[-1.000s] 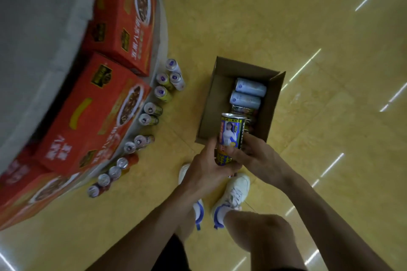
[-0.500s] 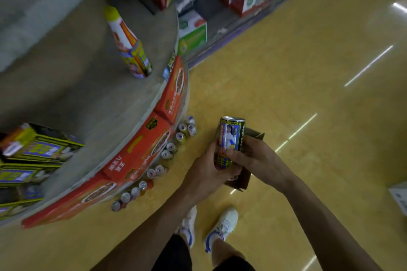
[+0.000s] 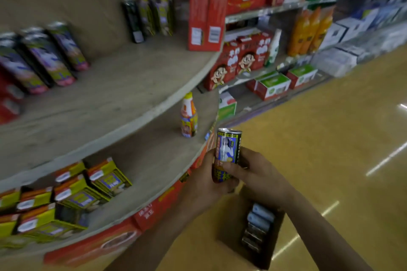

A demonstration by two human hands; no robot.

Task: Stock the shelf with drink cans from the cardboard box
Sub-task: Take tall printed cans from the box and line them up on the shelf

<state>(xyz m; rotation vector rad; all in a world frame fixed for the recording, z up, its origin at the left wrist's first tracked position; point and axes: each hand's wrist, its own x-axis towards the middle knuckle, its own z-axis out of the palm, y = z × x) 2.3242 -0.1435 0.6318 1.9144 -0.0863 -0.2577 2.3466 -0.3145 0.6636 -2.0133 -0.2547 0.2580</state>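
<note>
My left hand (image 3: 204, 185) and right hand (image 3: 259, 174) grip the can (image 3: 228, 152), but it could bump the shelf (image 3: 157, 158) and drop.

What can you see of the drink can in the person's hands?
The drink can is a tall metal cylinder with a silvery top rim and a dark blue, yellow-edged label showing a pale figure. It stands nearly upright in the air, beside the curved shelf and above the cardboard box. The left hand grips its lower part from the left; the right hand curls across its lower front.
</note>
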